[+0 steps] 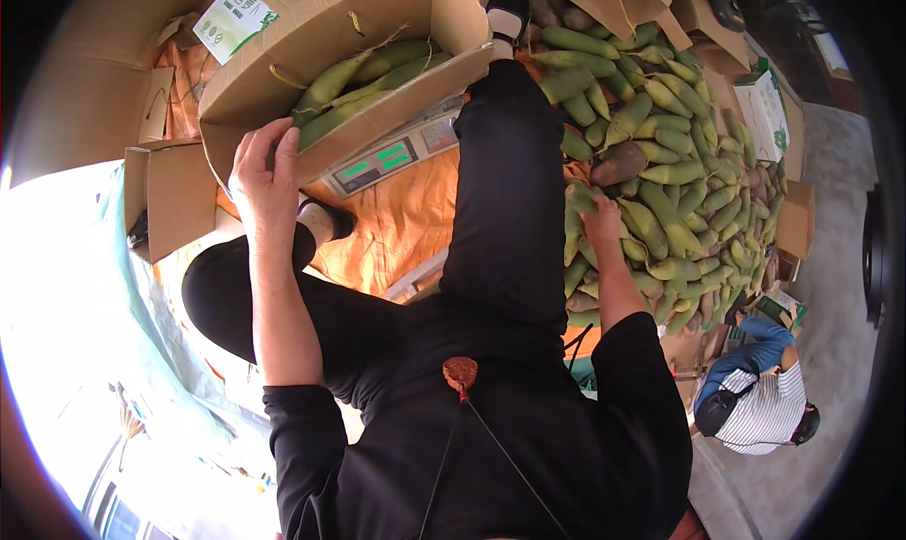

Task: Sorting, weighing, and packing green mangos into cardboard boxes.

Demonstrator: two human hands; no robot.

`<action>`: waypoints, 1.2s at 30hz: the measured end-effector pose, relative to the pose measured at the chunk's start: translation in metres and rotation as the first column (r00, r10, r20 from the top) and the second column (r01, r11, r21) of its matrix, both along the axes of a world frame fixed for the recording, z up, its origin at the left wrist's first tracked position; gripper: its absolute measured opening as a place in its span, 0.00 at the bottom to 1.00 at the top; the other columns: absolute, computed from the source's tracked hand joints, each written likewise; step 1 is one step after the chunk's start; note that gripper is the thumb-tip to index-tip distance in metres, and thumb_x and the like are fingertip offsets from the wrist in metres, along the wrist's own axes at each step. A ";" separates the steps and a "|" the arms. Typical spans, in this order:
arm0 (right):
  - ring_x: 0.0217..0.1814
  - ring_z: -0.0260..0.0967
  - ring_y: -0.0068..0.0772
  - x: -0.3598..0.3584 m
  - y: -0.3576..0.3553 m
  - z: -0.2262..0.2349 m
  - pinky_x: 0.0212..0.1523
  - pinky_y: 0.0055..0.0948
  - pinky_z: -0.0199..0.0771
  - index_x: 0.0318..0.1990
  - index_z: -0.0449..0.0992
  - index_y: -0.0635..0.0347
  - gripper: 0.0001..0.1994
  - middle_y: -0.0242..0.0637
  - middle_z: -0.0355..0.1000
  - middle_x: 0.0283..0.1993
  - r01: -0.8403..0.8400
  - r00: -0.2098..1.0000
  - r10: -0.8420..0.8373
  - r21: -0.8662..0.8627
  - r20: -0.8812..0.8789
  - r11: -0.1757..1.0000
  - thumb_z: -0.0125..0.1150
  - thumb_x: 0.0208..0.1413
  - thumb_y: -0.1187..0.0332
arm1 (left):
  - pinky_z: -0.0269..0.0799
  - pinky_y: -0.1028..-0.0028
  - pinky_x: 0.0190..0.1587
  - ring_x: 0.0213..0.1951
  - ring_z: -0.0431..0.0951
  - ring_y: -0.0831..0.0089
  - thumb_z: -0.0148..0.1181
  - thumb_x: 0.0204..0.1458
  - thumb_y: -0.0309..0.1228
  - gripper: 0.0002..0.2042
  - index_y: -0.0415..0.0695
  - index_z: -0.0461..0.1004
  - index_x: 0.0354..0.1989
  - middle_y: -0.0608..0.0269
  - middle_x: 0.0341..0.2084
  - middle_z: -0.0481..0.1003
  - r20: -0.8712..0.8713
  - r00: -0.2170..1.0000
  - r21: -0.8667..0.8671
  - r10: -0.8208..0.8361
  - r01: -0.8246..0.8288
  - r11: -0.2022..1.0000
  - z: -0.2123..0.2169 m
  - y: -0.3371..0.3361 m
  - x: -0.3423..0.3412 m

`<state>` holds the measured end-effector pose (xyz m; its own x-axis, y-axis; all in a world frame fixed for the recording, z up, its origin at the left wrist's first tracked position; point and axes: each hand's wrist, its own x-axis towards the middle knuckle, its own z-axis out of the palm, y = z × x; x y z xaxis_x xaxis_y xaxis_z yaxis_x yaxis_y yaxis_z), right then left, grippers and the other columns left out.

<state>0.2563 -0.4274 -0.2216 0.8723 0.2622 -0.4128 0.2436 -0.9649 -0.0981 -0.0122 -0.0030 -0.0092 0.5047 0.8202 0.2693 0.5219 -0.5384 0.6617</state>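
Observation:
An open cardboard box (377,115) holds several long green radishes (330,79) and sits on a digital scale (373,165) with a lit green display. My left hand (264,177) is at the box's near left corner, its fingers bent over the rim beside the tip of a radish. Off to the right, my right hand (602,224) is closed around a green radish (579,200) at the near edge of a large radish pile (675,153). Part of that radish is hidden by the hand.
Orange sheeting (396,233) lies under the scale, between my legs. A reddish-brown root (618,164) rests on the pile. More cardboard boxes (170,195) stand around. A person in a striped shirt (763,410) is at the lower right on the grey floor (826,210).

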 end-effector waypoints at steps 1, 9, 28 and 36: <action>0.60 0.60 0.47 0.002 0.003 0.001 0.53 0.44 0.71 0.55 0.70 0.52 0.26 0.40 0.63 0.57 -0.011 1.000 0.011 -0.040 0.010 0.999 0.69 0.46 0.65 | 0.72 0.72 0.42 0.36 0.78 0.67 0.61 0.54 0.30 0.07 0.41 0.78 0.38 0.60 0.32 0.77 0.007 1.000 0.013 -0.010 0.010 1.000 -0.001 0.000 0.001; 0.64 0.58 0.43 0.007 0.033 0.003 0.56 0.44 0.70 0.61 0.63 0.46 0.32 0.35 0.61 0.61 -0.119 0.993 0.116 -0.202 -0.027 0.972 0.70 0.46 0.64 | 0.72 0.71 0.42 0.37 0.78 0.65 0.62 0.53 0.29 0.07 0.41 0.78 0.38 0.58 0.32 0.77 -0.029 1.000 0.028 -0.007 0.007 1.000 -0.004 0.003 0.001; 0.64 0.59 0.43 -0.006 0.018 0.021 0.55 0.52 0.65 0.58 0.61 0.50 0.33 0.35 0.63 0.60 -0.245 0.965 0.260 -0.242 0.032 0.939 0.72 0.45 0.63 | 0.71 0.67 0.43 0.38 0.77 0.60 0.60 0.52 0.27 0.07 0.39 0.78 0.37 0.55 0.32 0.77 -0.091 0.994 0.059 -0.056 0.062 0.996 -0.009 0.003 0.006; 0.53 0.65 0.33 0.053 -0.003 0.082 0.56 0.33 0.65 0.57 0.61 0.65 0.27 0.42 0.66 0.53 0.378 0.880 -0.431 0.843 -0.200 0.382 0.66 0.51 0.74 | 0.68 0.64 0.42 0.37 0.76 0.59 0.62 0.50 0.31 0.07 0.43 0.78 0.36 0.58 0.30 0.76 -0.119 0.990 0.088 -0.074 0.085 0.992 -0.009 0.001 0.006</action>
<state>0.3089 -0.4303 -0.1391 0.9853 0.0621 -0.1594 -0.1227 -0.3932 -0.9112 -0.0061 -0.0019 -0.0183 0.5995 0.7504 0.2784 0.5450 -0.6374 0.5447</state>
